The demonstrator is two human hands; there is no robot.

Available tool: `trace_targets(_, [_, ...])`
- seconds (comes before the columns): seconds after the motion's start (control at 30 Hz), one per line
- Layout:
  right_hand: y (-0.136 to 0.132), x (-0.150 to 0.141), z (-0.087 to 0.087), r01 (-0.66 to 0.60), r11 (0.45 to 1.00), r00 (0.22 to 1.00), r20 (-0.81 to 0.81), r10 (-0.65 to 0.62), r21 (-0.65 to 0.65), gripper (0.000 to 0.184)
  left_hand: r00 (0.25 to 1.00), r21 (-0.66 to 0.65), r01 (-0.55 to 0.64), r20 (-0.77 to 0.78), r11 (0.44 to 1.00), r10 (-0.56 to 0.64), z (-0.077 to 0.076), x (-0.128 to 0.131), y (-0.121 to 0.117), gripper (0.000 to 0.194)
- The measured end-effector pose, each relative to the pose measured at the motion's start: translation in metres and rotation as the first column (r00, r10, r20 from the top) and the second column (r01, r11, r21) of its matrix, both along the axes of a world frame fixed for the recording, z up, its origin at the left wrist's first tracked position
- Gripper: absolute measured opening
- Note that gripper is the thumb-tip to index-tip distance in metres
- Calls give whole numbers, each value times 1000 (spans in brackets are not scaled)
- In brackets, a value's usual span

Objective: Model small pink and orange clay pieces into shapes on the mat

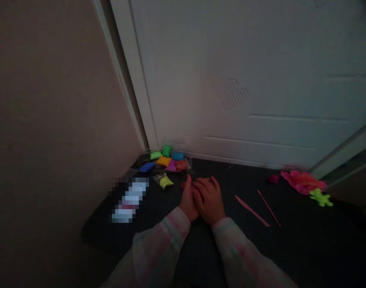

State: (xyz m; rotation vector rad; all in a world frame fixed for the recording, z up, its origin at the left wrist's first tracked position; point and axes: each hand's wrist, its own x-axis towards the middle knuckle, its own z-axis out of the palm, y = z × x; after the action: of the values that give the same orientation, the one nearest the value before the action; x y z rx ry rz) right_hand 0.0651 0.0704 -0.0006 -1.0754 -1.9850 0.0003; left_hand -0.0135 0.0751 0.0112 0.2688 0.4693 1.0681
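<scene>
My left hand (187, 200) and my right hand (209, 198) are pressed together palm to palm over a dark mat (291, 248). A small bit of red clay (183, 185) shows at the left hand's fingertips; the rest of it is hidden between the palms. Both hands are closed round it. Pale striped sleeves cover both forearms. A packet of yellow clay (165, 181) lies just to the left of the hands.
Several small bags of coloured clay (166, 159) are heaped in the corner by a white door (246, 72). Two pink modelling sticks (252, 211) lie to the right. Pink clay shapes (303, 181) and a green figure (320, 197) sit at far right. A blurred card (130, 200) lies left.
</scene>
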Motion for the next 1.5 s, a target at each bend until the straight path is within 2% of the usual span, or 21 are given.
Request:
trace_targets(0.07, [5,5,-1,17,995,993,-111,-28,-98,21,995,3,98,33,995,-98,0,1,-1,49])
trace_targets(0.17, [14,16,-8,85,972,956,-256,-141,-219,34,981,35,191,-30,981,-190,-5,8,-2,53])
trace_targets(0.23, [21,24,-14,153,952,924,-304,-233,-264,41,965,57,207,-177,977,-194,-9,13,-3,51])
trace_targets(0.3, [28,30,-19,212,933,888,-341,-308,-291,43,898,109,165,-428,980,-104,-12,13,-4,40])
trace_targets(0.37, [35,33,-21,253,924,866,-359,-348,-285,39,743,280,86,-658,956,126,-13,8,-5,27])
trace_targets(0.4, [38,33,-22,262,926,864,-360,-351,-273,34,637,401,54,-719,915,278,-13,2,-5,22])
trace_targets(0.47, [45,31,-24,255,937,878,-348,-329,-240,22,427,626,36,-714,779,555,-13,-15,-5,18])
trace_targets(0.5, [47,30,-24,243,944,890,-337,-309,-224,21,318,689,66,-700,722,639,-13,-25,-4,22])
trace_targets(0.53, [50,28,-25,228,950,901,-324,-288,-212,24,211,716,114,-695,688,688,-14,-35,-2,31])
trace_targets(0.57, [53,26,-27,213,956,912,-309,-269,-203,28,124,716,170,-698,677,706,-15,-44,-1,40])
trace_targets(0.6, [55,25,-28,199,960,922,-294,-252,-199,32,69,694,219,-712,686,699,-18,-52,1,46])
trace_targets(0.67, [60,23,-31,177,964,937,-265,-227,-200,37,80,636,264,-764,725,641,-23,-64,5,43])
trace_targets(0.73, [63,22,-33,162,964,949,-235,-210,-209,38,110,616,259,-784,744,611,-28,-67,8,34])
trace_targets(0.87, [64,23,-34,168,962,959,-189,-210,-217,37,136,633,233,-773,739,619,-29,-62,10,19])
trace_targets(1.0, [62,24,-33,213,953,949,-187,-254,-214,39,223,627,172,-776,760,589,-25,-58,10,3])
trace_targets(1.07, [62,24,-33,236,949,940,-197,-277,-210,39,243,615,151,-782,774,574,-22,-58,10,4])
trace_targets(1.2, [62,25,-32,259,946,926,-227,-301,-197,37,237,604,115,-788,789,569,-19,-58,8,11])
trace_targets(1.33, [58,26,-26,255,955,919,-269,-289,-151,34,234,586,129,-802,800,549,-19,-54,5,17])
trace_targets(1.5, [33,26,-17,191,975,924,-314,-217,-113,31,273,571,165,-810,804,519,-18,-40,-1,22])
